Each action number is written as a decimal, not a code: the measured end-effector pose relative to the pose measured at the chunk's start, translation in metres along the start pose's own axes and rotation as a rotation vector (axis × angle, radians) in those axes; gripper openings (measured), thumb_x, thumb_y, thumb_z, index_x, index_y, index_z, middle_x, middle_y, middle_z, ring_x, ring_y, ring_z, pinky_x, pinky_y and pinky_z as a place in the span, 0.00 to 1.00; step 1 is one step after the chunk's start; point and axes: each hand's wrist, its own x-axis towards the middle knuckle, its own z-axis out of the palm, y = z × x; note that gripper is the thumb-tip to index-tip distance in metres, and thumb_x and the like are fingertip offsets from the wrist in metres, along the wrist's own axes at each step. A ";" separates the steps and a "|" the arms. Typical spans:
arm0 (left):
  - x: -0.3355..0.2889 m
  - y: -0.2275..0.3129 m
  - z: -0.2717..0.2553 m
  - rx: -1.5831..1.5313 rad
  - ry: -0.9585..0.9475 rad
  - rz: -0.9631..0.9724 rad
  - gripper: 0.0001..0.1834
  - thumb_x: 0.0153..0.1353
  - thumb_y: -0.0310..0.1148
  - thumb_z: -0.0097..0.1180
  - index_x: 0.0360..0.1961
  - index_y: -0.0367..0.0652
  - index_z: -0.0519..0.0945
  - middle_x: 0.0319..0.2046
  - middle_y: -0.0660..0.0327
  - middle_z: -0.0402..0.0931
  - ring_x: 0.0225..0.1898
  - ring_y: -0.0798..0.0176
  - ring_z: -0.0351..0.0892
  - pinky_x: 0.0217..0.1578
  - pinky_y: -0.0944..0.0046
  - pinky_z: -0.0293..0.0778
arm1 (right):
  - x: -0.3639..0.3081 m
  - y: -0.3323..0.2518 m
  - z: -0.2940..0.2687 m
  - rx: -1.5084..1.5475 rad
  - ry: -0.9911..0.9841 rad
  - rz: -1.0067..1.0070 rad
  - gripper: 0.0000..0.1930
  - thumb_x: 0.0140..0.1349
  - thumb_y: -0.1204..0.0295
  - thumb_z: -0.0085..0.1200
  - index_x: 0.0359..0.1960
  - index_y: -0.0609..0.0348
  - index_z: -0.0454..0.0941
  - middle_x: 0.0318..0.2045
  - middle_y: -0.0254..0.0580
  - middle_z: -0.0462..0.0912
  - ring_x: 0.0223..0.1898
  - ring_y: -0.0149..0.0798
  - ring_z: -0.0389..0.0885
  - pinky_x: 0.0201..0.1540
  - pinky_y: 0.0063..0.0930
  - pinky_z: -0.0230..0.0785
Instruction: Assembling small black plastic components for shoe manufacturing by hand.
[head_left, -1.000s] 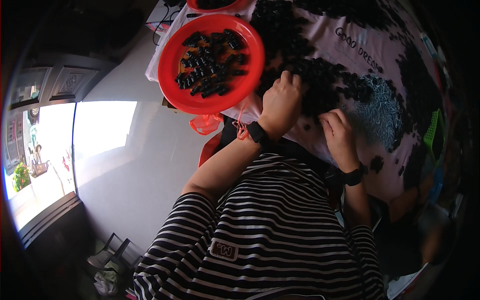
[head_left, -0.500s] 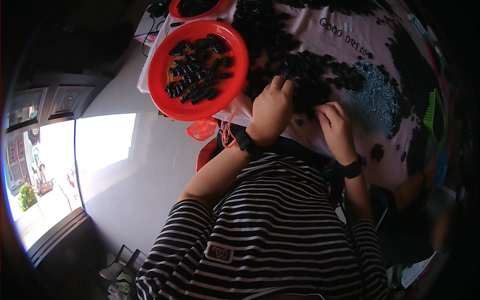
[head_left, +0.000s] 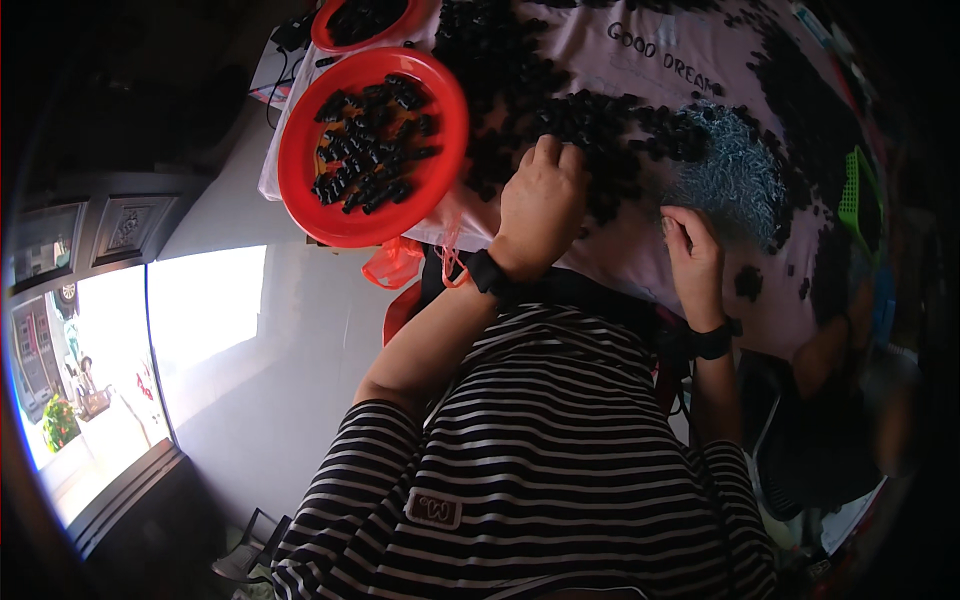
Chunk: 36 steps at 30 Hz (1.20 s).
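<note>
My left hand (head_left: 543, 205) is curled, back up, at the near edge of a heap of small black plastic pieces (head_left: 600, 125). Its fingertips are bent out of sight, so what they hold does not show. To its right, my right hand (head_left: 696, 262) has thumb and forefinger close together in a pinch; anything between them is too small to name. Just beyond that hand spreads a pile of thin silvery screws or pins (head_left: 735, 170). A red round plate (head_left: 452, 150) left of my left hand carries several longer black assembled pieces (head_left: 365, 150).
A second red plate (head_left: 405, 28) with black pieces stands farther back. The pale pink cloth (head_left: 590, 270) covers the table. A green perforated basket (head_left: 856, 200) sits at the right edge, and a red plastic bag (head_left: 395, 265) hangs at the near left. Another person's arm (head_left: 830, 350) shows at right.
My right hand has drawn away from my left, moving from the black heap to the near side of the silvery pile. My left hand stays by the heap. The view has shifted slightly.
</note>
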 end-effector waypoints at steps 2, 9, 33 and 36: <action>-0.004 0.005 -0.011 -0.040 0.059 0.005 0.10 0.62 0.33 0.64 0.41 0.43 0.79 0.40 0.52 0.78 0.41 0.45 0.84 0.38 0.49 0.81 | -0.002 0.001 -0.004 -0.059 0.005 -0.005 0.08 0.67 0.82 0.56 0.45 0.63 0.82 0.35 0.45 0.82 0.35 0.42 0.83 0.39 0.32 0.74; -0.050 0.018 -0.034 -0.546 -0.245 -0.272 0.16 0.65 0.35 0.65 0.49 0.37 0.81 0.37 0.52 0.84 0.39 0.56 0.87 0.41 0.60 0.80 | -0.002 0.001 -0.006 -0.271 -0.074 -0.102 0.09 0.63 0.82 0.58 0.44 0.62 0.83 0.39 0.48 0.81 0.41 0.53 0.83 0.44 0.42 0.75; -0.103 0.030 -0.066 -0.732 -0.542 -0.312 0.14 0.69 0.30 0.62 0.52 0.35 0.83 0.39 0.60 0.84 0.41 0.70 0.82 0.45 0.67 0.77 | -0.036 0.021 -0.020 -0.217 -0.001 -0.144 0.05 0.64 0.81 0.58 0.41 0.62 0.79 0.37 0.47 0.81 0.40 0.52 0.82 0.43 0.40 0.75; -0.103 0.029 -0.067 -0.755 -0.535 -0.330 0.14 0.69 0.30 0.62 0.52 0.35 0.83 0.39 0.60 0.84 0.41 0.70 0.81 0.46 0.68 0.76 | -0.036 0.015 -0.021 -0.181 0.046 -0.074 0.04 0.64 0.80 0.59 0.39 0.62 0.78 0.35 0.47 0.81 0.40 0.53 0.82 0.42 0.41 0.74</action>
